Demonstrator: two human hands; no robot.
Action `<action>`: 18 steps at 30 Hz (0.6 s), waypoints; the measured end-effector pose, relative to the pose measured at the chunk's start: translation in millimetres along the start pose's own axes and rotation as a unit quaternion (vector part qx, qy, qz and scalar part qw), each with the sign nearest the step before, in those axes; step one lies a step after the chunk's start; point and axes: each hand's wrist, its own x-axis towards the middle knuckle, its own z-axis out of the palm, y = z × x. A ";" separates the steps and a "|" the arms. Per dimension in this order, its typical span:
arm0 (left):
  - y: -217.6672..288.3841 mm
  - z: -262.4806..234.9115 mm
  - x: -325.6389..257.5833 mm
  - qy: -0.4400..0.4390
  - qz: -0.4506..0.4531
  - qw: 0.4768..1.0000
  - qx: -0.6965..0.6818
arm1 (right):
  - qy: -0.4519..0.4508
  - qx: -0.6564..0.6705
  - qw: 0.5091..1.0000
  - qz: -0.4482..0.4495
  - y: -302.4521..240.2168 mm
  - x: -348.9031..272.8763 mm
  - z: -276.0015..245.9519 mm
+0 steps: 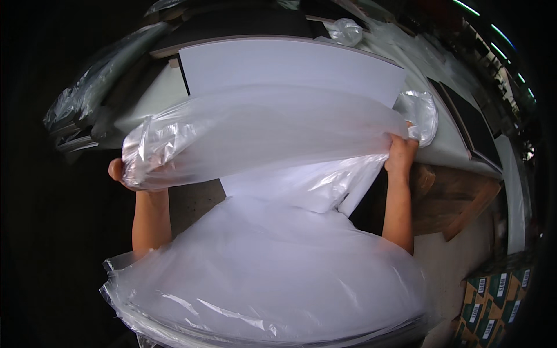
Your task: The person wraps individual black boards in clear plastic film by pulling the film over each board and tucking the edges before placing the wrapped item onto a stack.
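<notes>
A wide piece of clear plastic film (261, 130) is stretched across in front of me between both hands. My right hand (402, 153) is closed on its right end, with a crumpled flap of film beside the fingers. At the left end my left hand (116, 169) grips the film; some of its fingers show only blurrily through the plastic. Beneath and beyond lies a flat white panel (290, 64), partly covered by the film. Closer to me, a large bulging spread of clear film (272, 261) drapes over my forearms.
Dark panels (232, 23) lie behind the white one, and another dark panel (473, 124) sits at the right. Bundled film (93, 87) is at the far left. A brown wooden block or crate (455, 197) stands below right, near patterned cartons (493, 307).
</notes>
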 end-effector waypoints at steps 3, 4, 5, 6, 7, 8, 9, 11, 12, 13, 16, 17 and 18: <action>26.7 19.1 45.0 -0.062 0.094 0.982 0.152 | 0.093 -0.265 0.887 -0.367 -37.9 47.6 -4.0; 38.4 21.3 65.1 -0.022 0.087 0.957 0.275 | 0.119 -0.249 0.864 -0.422 -65.1 54.7 9.0; 42.4 17.4 87.2 0.035 0.180 0.864 0.469 | 0.080 -0.309 0.841 -0.437 -85.3 60.6 22.8; 48.0 11.8 98.5 0.098 0.259 0.718 0.639 | 0.036 -0.362 0.817 -0.448 -100.2 65.1 40.7; 52.3 4.1 105.1 0.129 0.260 0.616 0.732 | 0.000 -0.420 0.784 -0.457 -108.2 65.0 50.1; 53.8 -4.6 104.5 0.160 0.256 0.501 0.811 | -0.025 -0.462 0.773 -0.434 -106.2 58.3 56.1; 49.6 -17.9 95.2 0.137 0.239 0.457 0.846 | -0.046 -0.504 0.758 -0.410 -99.8 52.0 56.9; 34.4 -4.8 65.1 0.127 0.265 0.482 0.826 | -0.054 -0.510 0.750 -0.417 -90.4 37.1 39.1; 32.7 9.4 43.9 0.092 0.300 0.412 0.856 | -0.049 -0.473 0.757 -0.447 -85.0 21.0 19.2; 29.1 19.9 20.1 0.062 0.336 0.485 0.805 | -0.055 -0.452 0.780 -0.430 -80.9 -0.6 -1.6; 32.2 66.1 -37.6 0.029 0.160 0.710 0.685 | -0.071 -0.393 0.755 -0.520 -89.3 -49.2 -55.3; 42.3 64.4 -57.5 -0.001 0.104 0.769 0.630 | -0.017 -0.404 0.750 -0.524 -101.7 -48.7 -54.3; 48.9 57.7 -70.6 -0.028 0.043 0.823 0.566 | 0.034 -0.418 0.742 -0.523 -117.0 -49.1 -45.2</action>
